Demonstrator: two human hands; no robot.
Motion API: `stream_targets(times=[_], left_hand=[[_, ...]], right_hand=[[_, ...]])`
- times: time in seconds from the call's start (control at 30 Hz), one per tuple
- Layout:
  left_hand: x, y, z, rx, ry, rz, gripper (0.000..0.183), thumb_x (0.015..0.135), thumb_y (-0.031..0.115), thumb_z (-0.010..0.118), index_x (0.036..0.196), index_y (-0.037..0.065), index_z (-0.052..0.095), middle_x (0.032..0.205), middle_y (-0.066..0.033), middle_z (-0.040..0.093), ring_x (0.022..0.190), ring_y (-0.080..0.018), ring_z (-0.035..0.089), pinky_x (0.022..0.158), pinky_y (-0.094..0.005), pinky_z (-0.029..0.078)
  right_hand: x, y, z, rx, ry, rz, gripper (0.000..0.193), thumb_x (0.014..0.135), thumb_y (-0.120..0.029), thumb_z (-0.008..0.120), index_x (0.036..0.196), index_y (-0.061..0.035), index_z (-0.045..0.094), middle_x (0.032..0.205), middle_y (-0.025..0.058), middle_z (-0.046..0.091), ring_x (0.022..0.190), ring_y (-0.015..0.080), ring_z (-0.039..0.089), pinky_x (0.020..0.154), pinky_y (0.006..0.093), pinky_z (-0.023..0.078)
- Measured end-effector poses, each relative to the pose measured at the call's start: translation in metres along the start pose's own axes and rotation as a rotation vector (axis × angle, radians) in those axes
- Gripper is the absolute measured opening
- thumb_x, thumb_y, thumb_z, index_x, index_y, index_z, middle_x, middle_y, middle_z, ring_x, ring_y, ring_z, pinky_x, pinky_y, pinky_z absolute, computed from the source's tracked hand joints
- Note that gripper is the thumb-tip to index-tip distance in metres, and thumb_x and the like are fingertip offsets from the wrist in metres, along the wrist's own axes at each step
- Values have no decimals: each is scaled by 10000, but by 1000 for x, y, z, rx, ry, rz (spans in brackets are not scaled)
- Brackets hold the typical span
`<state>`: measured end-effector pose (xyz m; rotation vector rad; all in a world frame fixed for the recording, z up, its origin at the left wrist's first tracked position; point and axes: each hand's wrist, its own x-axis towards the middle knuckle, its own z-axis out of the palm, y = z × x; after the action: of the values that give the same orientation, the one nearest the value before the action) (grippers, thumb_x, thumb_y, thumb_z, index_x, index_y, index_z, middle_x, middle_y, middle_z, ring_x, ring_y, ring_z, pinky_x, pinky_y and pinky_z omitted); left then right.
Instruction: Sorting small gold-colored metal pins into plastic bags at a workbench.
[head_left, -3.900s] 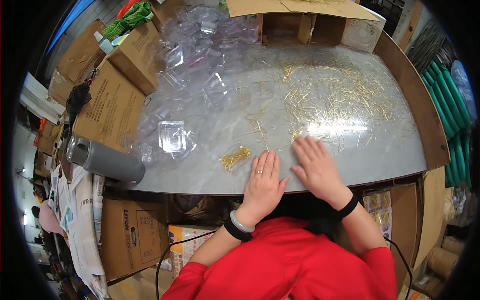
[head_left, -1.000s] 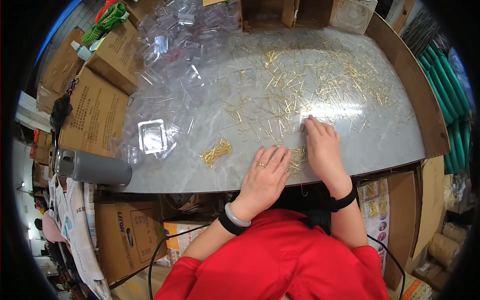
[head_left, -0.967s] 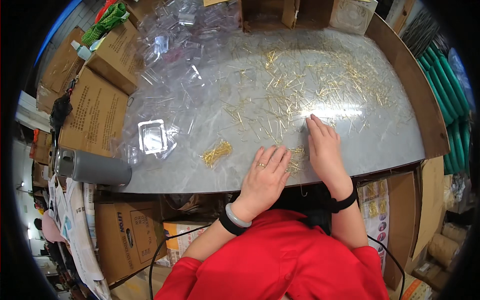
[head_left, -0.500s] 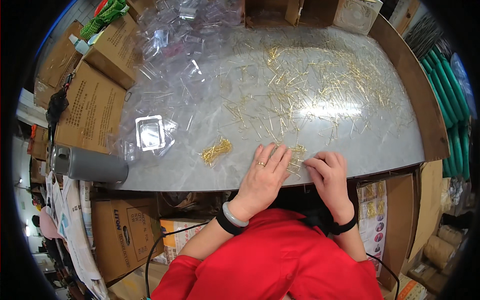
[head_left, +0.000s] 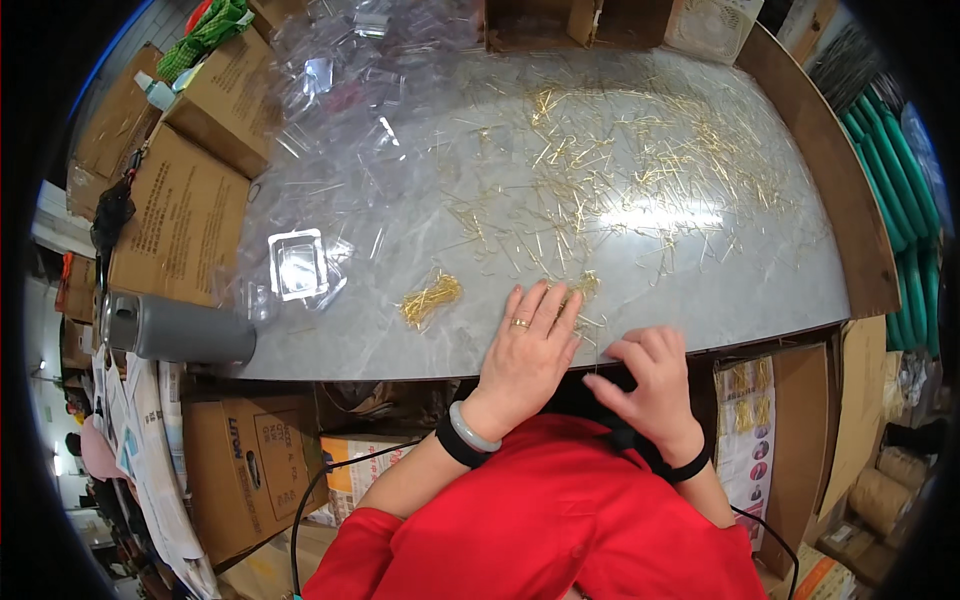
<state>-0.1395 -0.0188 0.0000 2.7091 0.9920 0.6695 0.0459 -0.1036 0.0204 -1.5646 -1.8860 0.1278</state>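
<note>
While the left hand (head_left: 533, 335) lies palm down on the grey tabletop (head_left: 375, 348), its fingers outstretched with narrow gaps, the right hand (head_left: 655, 385) hangs by the table edge, its thumb apart from its curled fingers; blur hides whether a wire sits between them. Against the left fingers, toward the right hand, lies a small heap of golden wire hooks (head_left: 590, 326), partly covered. Just left of the left fingertips is a golden bundle (head_left: 432, 298), and beyond both hands' fingertips many loose hooks (head_left: 715, 150) spread forward and rightward. Below and right of the right fingers, a paper sheet (head_left: 745, 468) bears print and round pictures. Well left of the left fingers sit a clear plastic tray (head_left: 299, 266) and, farther forward, a pile of clear packaging (head_left: 345, 125). Lower left of those fingers, a brown carton (head_left: 225, 490) carries large blue lettering and a printed panel. Farthest left stand a tall carton (head_left: 185, 230) with rows of dark characters and, nearer, a lying grey bottle (head_left: 195, 330).
</note>
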Motion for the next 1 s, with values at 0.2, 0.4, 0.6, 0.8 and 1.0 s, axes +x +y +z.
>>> stream_targets(times=[0.2,0.4,0.6,0.8,1.0], left_hand=[[0,0,0,6,3,8,532,946,183,640,1435,22,508,1442,-164,489,1356,-366,433,1175,-526,313],[-2,-1,-5,-46,-7,26,550,946,195,647,1447,29,493,1465,-154,486,1360,-379,430,1176,-549,303],[-5,-5,-4,-77,-19,86,530,930,201,668,1411,27,530,1397,-131,530,1347,-371,446,1169,-560,314],[-6,-6,-5,-116,-12,81,495,918,198,682,1364,17,567,1353,-126,545,1333,-345,463,1163,-551,333],[-5,-5,-4,-134,-7,57,508,908,187,690,1369,19,559,1346,-123,539,1328,-332,469,1160,-549,338]], right_hand=[[-11,-3,17,-104,78,-19,308,716,-143,836,983,-121,683,977,33,594,941,265,546,846,410,425],[-11,-3,20,-81,105,-55,229,756,-63,773,970,-110,707,953,14,604,925,246,559,832,389,437],[-9,-1,18,-20,78,-64,182,785,-35,714,954,-98,696,930,27,610,898,256,570,828,389,442],[-4,-3,16,-2,44,-47,185,772,-50,744,932,-94,663,941,50,604,902,274,563,811,401,438],[-8,-18,16,-134,46,46,179,791,-76,750,923,-92,631,934,68,579,880,286,547,803,407,434]])
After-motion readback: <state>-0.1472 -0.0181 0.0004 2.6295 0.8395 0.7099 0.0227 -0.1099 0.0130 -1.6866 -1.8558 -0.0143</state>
